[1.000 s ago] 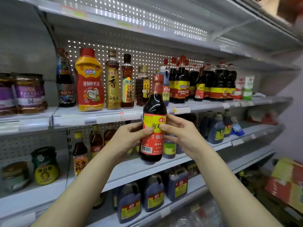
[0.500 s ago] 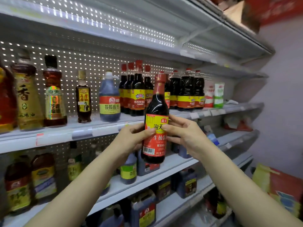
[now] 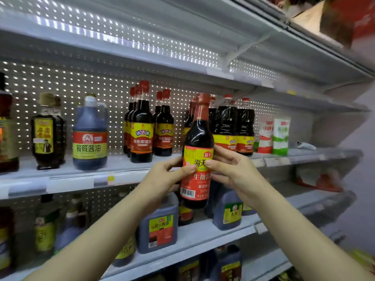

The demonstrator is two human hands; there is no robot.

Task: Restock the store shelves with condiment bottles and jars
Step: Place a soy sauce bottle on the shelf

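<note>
A dark soy sauce bottle (image 3: 197, 138) with a red cap and a red-and-yellow label stands upright in the air in front of the middle shelf (image 3: 125, 174). My left hand (image 3: 162, 177) grips its label from the left. My right hand (image 3: 233, 171) grips it from the right, thumb across the label. The bottle's base hangs below the shelf edge, in front of a gap between two groups of similar red-capped bottles (image 3: 142, 124) and larger dark bottles (image 3: 233, 122).
On the same shelf stand a blue-grey jug (image 3: 90, 132), a brown bottle (image 3: 47, 130) and white packets (image 3: 274, 134) at the right. The lower shelf (image 3: 203, 238) holds several jugs. An upper shelf (image 3: 182, 63) overhangs.
The view has shifted right along the shelves and closer. The bottle stays held in both hands and sits slightly higher against the middle shelf.
</note>
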